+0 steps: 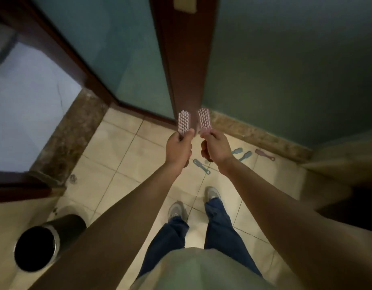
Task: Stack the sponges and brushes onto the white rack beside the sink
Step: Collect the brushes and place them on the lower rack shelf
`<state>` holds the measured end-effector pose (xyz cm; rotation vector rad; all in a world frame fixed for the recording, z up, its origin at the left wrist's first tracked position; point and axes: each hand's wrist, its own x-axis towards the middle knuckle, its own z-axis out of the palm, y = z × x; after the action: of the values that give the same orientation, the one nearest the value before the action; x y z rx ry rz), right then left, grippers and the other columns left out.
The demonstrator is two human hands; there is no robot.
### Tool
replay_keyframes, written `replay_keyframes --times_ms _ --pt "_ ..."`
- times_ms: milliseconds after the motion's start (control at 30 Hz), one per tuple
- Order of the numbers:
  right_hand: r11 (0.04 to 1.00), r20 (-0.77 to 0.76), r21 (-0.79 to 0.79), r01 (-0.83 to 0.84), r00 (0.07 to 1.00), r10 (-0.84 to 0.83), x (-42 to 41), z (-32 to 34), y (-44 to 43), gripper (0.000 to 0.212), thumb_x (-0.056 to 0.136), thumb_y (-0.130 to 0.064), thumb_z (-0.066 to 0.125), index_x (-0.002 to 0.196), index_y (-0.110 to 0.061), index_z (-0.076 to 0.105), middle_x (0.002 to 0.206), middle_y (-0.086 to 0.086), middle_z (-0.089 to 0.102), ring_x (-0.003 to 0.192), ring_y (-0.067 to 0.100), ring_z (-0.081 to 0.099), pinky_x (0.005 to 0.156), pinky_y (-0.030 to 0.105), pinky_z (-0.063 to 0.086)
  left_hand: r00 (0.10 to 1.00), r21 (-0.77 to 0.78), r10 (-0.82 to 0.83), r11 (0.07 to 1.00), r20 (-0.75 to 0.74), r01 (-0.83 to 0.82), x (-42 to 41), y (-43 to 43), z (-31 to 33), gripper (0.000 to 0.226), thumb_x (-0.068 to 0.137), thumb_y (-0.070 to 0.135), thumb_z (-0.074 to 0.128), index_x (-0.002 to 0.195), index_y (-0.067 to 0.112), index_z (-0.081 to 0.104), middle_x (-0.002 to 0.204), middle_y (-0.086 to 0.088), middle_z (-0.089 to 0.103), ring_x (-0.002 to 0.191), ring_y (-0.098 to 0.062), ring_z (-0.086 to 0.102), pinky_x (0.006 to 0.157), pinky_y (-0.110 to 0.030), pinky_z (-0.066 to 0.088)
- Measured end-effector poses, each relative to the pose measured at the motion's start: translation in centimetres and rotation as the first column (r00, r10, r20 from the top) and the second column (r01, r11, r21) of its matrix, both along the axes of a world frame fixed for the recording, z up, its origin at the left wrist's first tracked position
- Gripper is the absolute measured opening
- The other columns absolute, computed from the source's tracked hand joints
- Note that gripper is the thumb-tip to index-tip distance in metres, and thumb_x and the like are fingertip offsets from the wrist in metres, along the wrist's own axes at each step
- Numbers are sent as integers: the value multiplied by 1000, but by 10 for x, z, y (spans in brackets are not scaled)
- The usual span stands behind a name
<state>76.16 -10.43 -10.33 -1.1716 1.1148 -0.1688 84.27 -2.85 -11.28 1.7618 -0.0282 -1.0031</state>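
Note:
My left hand (pixel 179 149) grips the handle of a pink brush (pixel 183 122), bristle head pointing up and away from me. My right hand (pixel 216 147) grips a second pink brush (pixel 204 119) the same way, close beside the first. Both arms are stretched out in front of me at about chest height. On the tiled floor below lie several more brushes: a blue one (pixel 201 166), two light blue ones (pixel 237 151) (pixel 244 156) and a pink one (pixel 264 154) near the stone skirting. No white rack, sink or sponges are in view.
A dark wooden door frame (pixel 187 65) with frosted glass panels stands straight ahead. A black round bin (pixel 39 245) sits on the floor at the lower left. My feet in grey shoes (pixel 177 211) stand on cream tiles. A beige counter edge (pixel 344 162) runs along the right.

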Motion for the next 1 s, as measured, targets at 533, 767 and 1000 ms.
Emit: replay_keyframes --times_ms 533,767,1000 --pt "759 148 -97 644 763 -629 -187 123 10 24 105 -21 37 90 -7 49 60 7 44 42 15 40 37 23 25 715 -126 -692 704 99 699 -135 -64 116 23 102 27 40 92 16 57 58 1 55 38 -8 46 37 -20 36" --pt "579 169 -139 803 596 -785 -303 142 7 32 103 -34 43 100 -5 58 64 7 57 41 14 52 41 25 42 543 -184 -824 515 161 837 -250 -97 144 21 102 24 41 98 13 58 62 -2 57 34 -6 43 34 -19 34" --pt "374 188 -176 911 404 -895 -432 160 -6 26 104 -28 42 94 -8 54 59 5 55 34 13 44 35 18 31 299 -192 -915 252 273 948 -387 -134 160 23 99 26 43 88 16 61 43 7 51 31 -6 40 32 -18 31"
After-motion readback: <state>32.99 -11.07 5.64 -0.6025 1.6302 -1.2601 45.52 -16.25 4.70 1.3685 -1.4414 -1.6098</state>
